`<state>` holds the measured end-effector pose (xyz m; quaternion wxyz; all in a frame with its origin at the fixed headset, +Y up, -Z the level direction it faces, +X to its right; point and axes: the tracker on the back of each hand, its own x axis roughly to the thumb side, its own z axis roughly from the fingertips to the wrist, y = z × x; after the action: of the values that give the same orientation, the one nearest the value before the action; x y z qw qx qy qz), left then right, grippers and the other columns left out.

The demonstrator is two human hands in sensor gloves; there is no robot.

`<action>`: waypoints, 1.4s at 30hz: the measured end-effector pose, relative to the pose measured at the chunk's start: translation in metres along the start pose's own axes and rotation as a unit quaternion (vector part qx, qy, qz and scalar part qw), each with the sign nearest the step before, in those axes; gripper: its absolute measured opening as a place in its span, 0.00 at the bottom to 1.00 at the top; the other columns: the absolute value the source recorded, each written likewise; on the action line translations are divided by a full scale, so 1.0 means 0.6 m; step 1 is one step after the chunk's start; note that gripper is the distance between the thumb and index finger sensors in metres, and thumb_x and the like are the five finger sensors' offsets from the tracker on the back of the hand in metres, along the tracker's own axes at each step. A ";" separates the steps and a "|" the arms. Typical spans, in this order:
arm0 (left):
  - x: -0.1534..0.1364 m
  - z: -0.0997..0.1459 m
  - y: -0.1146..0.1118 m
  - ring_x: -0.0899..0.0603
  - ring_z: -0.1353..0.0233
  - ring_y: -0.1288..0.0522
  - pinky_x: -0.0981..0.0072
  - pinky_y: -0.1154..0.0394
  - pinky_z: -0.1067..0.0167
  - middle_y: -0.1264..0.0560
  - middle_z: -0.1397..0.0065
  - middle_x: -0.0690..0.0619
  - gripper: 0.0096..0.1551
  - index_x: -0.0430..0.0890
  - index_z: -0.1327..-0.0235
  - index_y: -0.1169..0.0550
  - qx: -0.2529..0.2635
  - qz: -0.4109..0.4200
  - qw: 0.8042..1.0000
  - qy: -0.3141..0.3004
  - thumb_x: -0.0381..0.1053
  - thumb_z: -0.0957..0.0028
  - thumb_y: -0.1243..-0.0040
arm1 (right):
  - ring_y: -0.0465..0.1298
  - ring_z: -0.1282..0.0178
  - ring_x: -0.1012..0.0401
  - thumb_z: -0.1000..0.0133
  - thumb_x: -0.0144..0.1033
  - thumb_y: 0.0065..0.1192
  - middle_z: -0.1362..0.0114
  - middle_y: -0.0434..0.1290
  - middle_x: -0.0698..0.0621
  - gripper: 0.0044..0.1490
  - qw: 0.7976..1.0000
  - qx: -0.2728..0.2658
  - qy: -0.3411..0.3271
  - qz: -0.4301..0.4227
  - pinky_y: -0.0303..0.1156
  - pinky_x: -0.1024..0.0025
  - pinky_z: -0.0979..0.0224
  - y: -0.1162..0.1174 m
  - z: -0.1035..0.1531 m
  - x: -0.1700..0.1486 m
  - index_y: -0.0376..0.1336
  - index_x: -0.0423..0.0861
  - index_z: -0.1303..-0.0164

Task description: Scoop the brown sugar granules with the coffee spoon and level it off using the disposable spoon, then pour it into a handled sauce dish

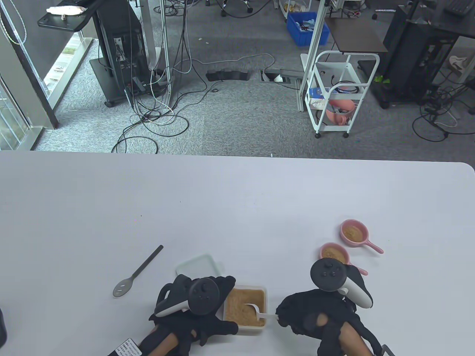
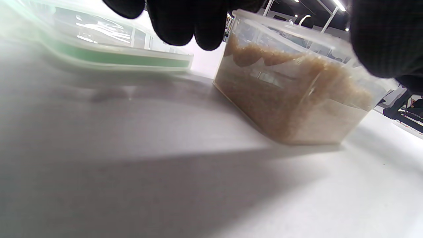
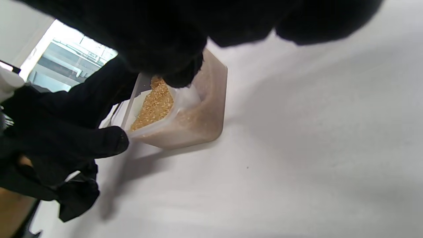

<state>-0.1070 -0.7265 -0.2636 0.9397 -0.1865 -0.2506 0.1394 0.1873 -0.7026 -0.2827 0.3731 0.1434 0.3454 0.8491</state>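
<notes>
A clear tub (image 1: 264, 293) of brown sugar (image 1: 239, 309) stands near the table's front edge. My left hand (image 1: 222, 305) grips it, fingers on the far side and thumb along the near rim; the left wrist view shows the fingers (image 2: 185, 23) over the tub (image 2: 290, 99). My right hand (image 1: 280, 316) pinches the handle of a white disposable spoon (image 1: 256, 311) whose bowl lies in the sugar. In the right wrist view my fingers (image 3: 178, 66) cover the spoon above the tub (image 3: 198, 125). A grey slotted coffee spoon (image 1: 137, 272) lies free on the table to the left.
Two pink handled sauce dishes (image 1: 354, 233) (image 1: 334, 253), both holding sugar, sit right of the tub, the nearer one just beyond my right hand. The tub's lid (image 1: 198, 265) lies behind my left hand. A dark object (image 1: 2, 326) stands at the table's left front edge.
</notes>
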 end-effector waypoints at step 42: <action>-0.003 0.002 -0.005 0.38 0.11 0.42 0.40 0.46 0.18 0.47 0.11 0.55 0.68 0.56 0.15 0.53 0.016 0.013 1.000 0.003 0.86 0.63 0.45 | 0.78 0.74 0.56 0.44 0.42 0.63 0.65 0.81 0.54 0.27 0.973 0.090 -0.029 -0.209 0.72 0.47 0.46 -0.010 -0.051 -0.107 0.73 0.40 0.40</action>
<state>-0.1088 -0.7294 -0.2620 0.9414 -0.1752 -0.2433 0.1546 0.2189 -0.7617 -0.3078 0.5379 0.1258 0.4314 0.7133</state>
